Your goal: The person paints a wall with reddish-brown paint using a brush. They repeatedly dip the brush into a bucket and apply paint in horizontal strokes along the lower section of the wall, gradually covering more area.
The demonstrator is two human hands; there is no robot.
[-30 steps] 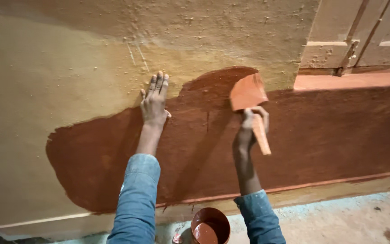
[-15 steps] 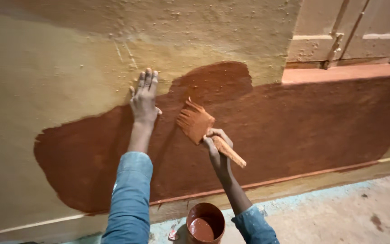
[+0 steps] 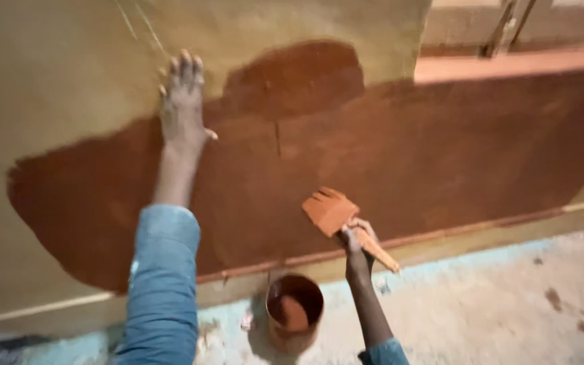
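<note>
Wide flat paintbrush (image 3: 336, 215), bristles loaded with red-brown paint, wooden handle angled down-right, held low against the painted wall (image 3: 441, 149). Round paint can (image 3: 295, 312) sits on the floor just below, open, red-brown paint inside.

Wall (image 3: 49, 88): rough matt plaster, yellowish; the painted patch (image 3: 441, 149) at 3 o'clock is matt red-brown. Brush (image 3: 330, 209): paint-coated bristles, wooden handle, paint-smeared. Bucket (image 3: 295, 311) at 6 o'clock: paint-smeared, material unclear. Sleeve (image 3: 163, 284): blue denim cloth. Floor (image 3: 495, 304): rough, matt, paint-spotted.
</note>
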